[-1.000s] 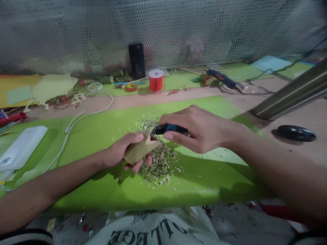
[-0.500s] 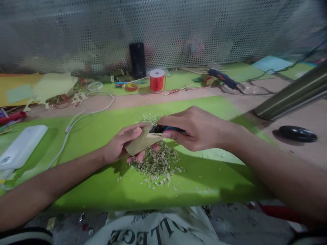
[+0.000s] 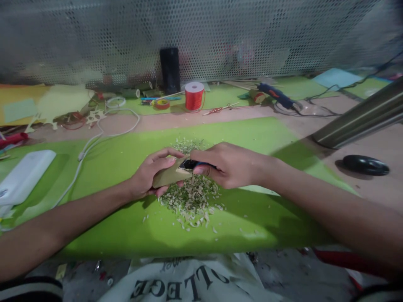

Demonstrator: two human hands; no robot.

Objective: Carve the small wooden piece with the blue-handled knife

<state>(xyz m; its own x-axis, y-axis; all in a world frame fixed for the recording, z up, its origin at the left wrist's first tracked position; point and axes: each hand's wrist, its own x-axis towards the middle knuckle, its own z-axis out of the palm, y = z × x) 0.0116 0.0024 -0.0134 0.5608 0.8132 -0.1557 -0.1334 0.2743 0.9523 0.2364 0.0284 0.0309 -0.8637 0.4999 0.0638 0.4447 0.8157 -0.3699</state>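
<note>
My left hand point(image 3: 151, 170) is closed around a short olive-tan piece of bamboo point(image 3: 166, 176), its pale cut end facing right. Closed on a black and blue utility knife point(image 3: 189, 164), my right hand point(image 3: 225, 163) meets it from the right. The knife's front lies against the cut end; its blade cannot be made out clearly. Right under both hands, a heap of green and white shavings point(image 3: 197, 193) is spread over the green mat point(image 3: 119, 228).
A white power bank point(image 3: 30, 174) with a cable lies left. Behind stand a red thread spool point(image 3: 194, 98) and a dark phone point(image 3: 170, 69), with a glue gun point(image 3: 277, 95) farther right. A metal cylinder point(image 3: 362, 113) and a black mouse-like object point(image 3: 365, 165) are at the right.
My right hand and the knife have moved a little left and down against the bamboo. The bamboo is tilted flatter in my left hand.
</note>
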